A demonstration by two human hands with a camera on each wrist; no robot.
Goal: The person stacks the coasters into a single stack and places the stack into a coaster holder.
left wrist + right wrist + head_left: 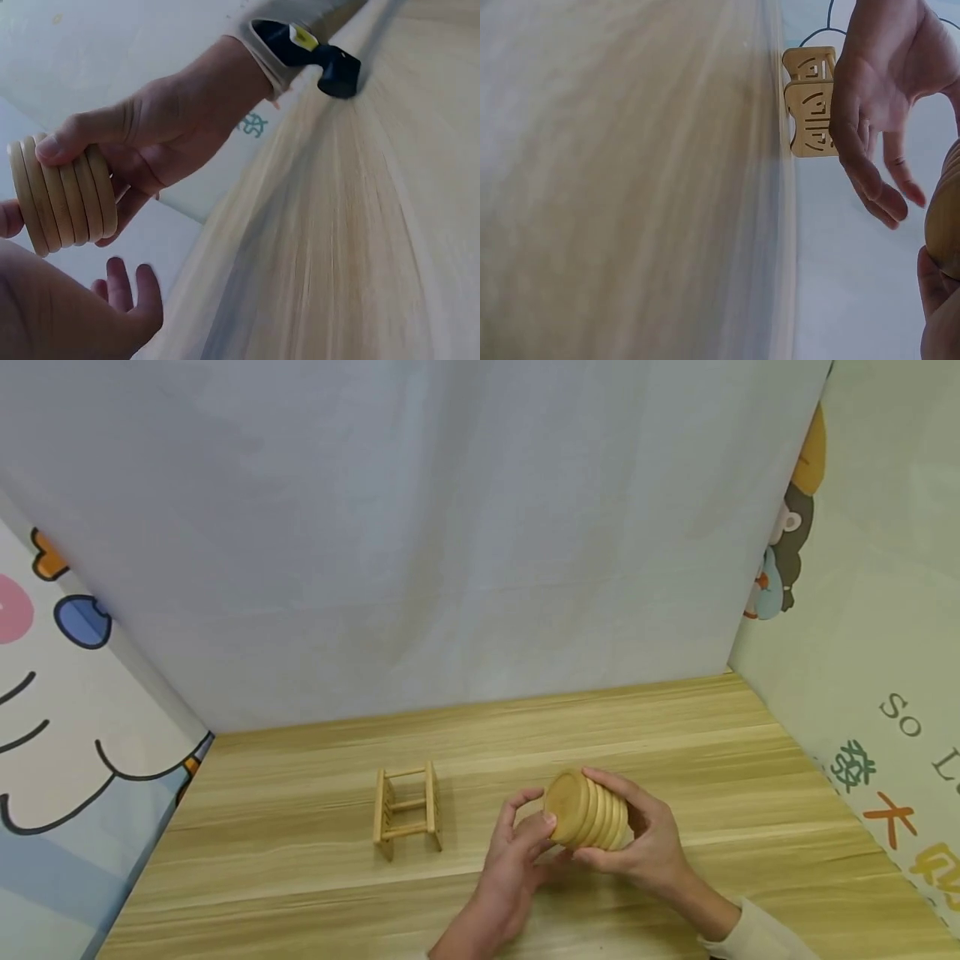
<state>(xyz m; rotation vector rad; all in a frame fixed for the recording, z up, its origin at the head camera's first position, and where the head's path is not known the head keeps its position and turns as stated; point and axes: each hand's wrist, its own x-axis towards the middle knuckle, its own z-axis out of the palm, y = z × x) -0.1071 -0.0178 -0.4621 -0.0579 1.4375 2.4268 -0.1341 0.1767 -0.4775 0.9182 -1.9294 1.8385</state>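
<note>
My right hand [652, 843] grips a stack of several round wooden coasters [592, 810] between thumb and fingers, held above the table with the flat face turned to the left. In the left wrist view, the right thumb lies across the edges of the coasters [66, 199]. My left hand [506, 860] is beside the stack, its thumb touching the flat face of the end coaster. Its other fingers are spread apart and loosely bent, away from the stack, as the left hand [885, 90] shows in the right wrist view.
A small wooden coaster rack [432, 802] stands on the wood-grain table [285, 877], left of both hands. Its slotted side panel [810, 120] shows in the right wrist view. Behind the table hangs a pale curtain [465, 543], with printed panels [862, 635] at the sides.
</note>
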